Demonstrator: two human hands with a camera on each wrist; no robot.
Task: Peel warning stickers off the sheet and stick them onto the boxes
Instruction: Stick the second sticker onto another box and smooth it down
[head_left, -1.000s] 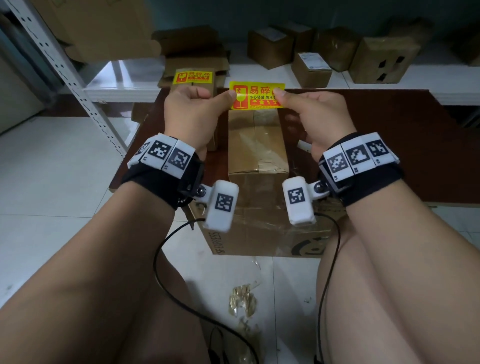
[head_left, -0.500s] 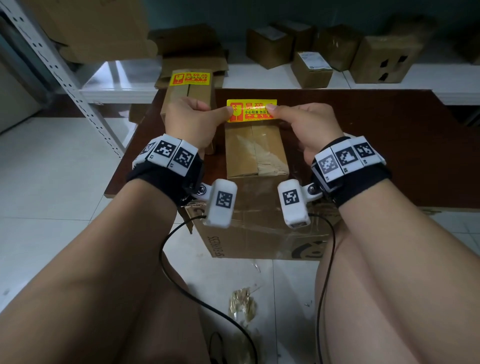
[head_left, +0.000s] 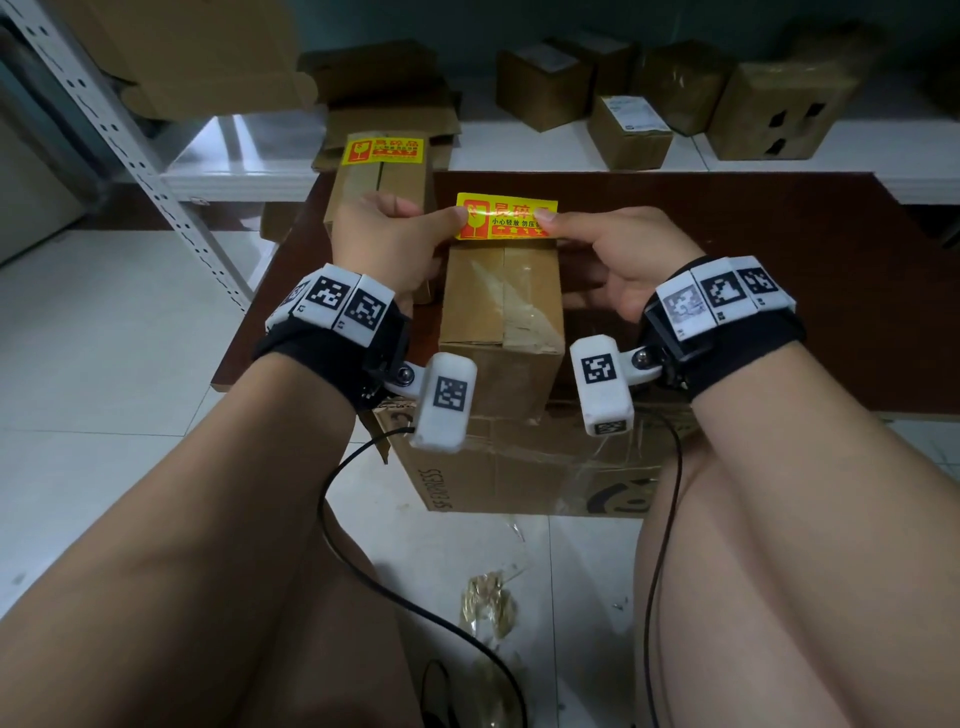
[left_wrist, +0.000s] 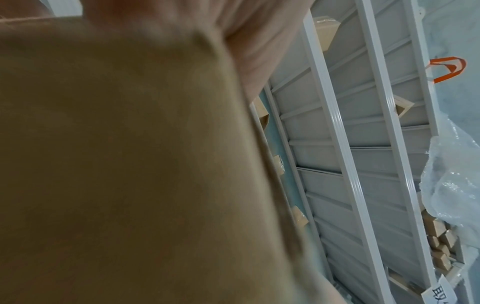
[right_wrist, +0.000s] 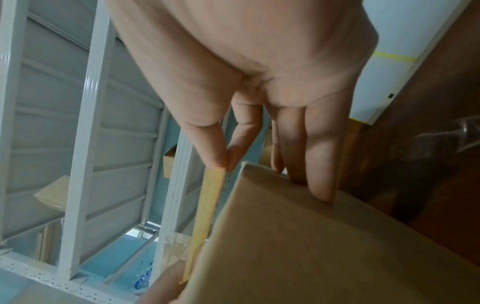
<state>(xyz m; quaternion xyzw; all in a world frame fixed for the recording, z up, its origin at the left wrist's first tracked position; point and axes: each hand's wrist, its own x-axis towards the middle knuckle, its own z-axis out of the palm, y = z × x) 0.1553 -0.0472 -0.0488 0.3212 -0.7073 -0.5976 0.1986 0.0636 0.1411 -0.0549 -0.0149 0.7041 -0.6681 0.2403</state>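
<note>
A yellow and red warning sticker (head_left: 506, 217) is stretched flat just over the far end of a tall brown box (head_left: 503, 306) on the dark table. My left hand (head_left: 402, 236) pinches its left end, and my right hand (head_left: 597, 244) pinches its right end between thumb and forefinger. In the right wrist view the sticker (right_wrist: 209, 203) shows edge-on beside the box (right_wrist: 311, 246), with my other right fingers (right_wrist: 322, 164) resting on the box top. The left wrist view is mostly blocked by the box (left_wrist: 116, 164). A second box (head_left: 382, 176) behind bears a sticker (head_left: 382, 150).
A large taped carton (head_left: 519, 467) sits under the table's near edge, between my knees. Several small boxes (head_left: 628, 130) stand on the white shelf behind. A white perforated rack post (head_left: 130, 156) rises at left. Scraps of film (head_left: 488, 608) and a black cable (head_left: 395, 597) lie on the floor.
Both hands have carried the sticker down and away, from held up in the air to just over the far end of the tall box's top.
</note>
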